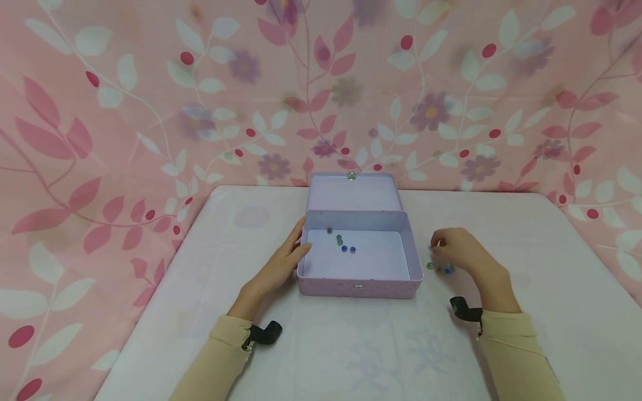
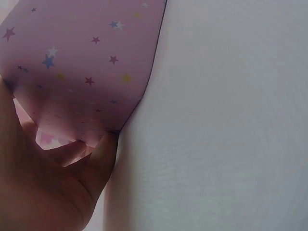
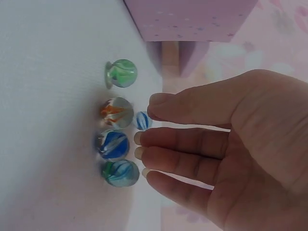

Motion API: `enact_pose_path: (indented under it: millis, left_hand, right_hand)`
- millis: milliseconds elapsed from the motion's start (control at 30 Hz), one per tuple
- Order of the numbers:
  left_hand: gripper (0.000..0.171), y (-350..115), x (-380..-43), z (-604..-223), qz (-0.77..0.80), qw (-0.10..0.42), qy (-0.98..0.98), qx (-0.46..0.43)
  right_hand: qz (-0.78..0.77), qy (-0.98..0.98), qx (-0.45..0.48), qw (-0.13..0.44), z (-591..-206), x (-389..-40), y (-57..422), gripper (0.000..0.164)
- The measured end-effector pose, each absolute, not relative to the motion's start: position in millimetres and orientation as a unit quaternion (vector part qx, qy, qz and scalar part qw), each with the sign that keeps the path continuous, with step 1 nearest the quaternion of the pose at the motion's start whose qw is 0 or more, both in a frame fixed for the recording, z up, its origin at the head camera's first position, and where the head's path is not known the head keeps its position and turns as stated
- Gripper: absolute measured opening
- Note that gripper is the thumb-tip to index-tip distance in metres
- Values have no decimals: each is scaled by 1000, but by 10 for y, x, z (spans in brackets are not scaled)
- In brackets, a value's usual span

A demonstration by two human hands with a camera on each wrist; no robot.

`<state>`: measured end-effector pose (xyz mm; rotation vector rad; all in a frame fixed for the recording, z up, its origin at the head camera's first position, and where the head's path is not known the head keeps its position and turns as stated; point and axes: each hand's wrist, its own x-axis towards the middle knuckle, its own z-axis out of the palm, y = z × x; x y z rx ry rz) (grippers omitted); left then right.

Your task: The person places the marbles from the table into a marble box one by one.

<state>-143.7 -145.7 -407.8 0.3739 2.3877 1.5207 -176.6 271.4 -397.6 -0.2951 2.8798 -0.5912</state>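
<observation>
A lilac, star-printed tin box (image 1: 358,288) stands on the table with its hinged lid (image 1: 353,192) tipped back. Several glass marbles (image 1: 353,250) lie inside, toward the left. My left hand (image 1: 276,267) grips the box's left wall, thumb over the rim and fingers along the outside; the left wrist view shows fingers against the starry side (image 2: 91,62). Right of the box, my right hand (image 1: 463,250) pinches a small blue-and-white marble (image 3: 143,120) at its fingertips. Beside that hand rest a green marble (image 3: 123,73), an orange one (image 3: 117,112), a dark blue one (image 3: 114,144) and a teal one (image 3: 121,173).
A white, faintly patterned cloth covers the table (image 1: 341,351). A pink floral curtain (image 1: 321,100) hangs directly behind the far edge. Each sleeve cuff carries a small black camera mount (image 1: 266,333).
</observation>
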Motion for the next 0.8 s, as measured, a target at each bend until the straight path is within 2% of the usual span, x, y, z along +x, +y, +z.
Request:
enact_pose_path:
  millis: [133,233,333,467,800]
  left_hand:
    - [68,-1472,-1508,-4235,530,141,827,123]
    - [67,-1482,-1546,-4334,529,133,829,121]
    - [66,-1488,-1557,-4371,528,122,832,123]
    - [67,-1492,-1557,-4376,531,115,830,126]
    - [68,-1473,-1531,-4258,529,144,827,123]
  right_hand:
    - [-201,970,-105,90,-4008,-1772,2719,14]
    - [-199,972,-109,59,-4032,-1780,2735,12]
    - [-197,975,-102,32,-4047,-1790,2749,18]
    - [-201,975,-88,35,-4061,-1800,2750,27]
    - [-209,973,-85,46,-4120,-1807,2762,22]
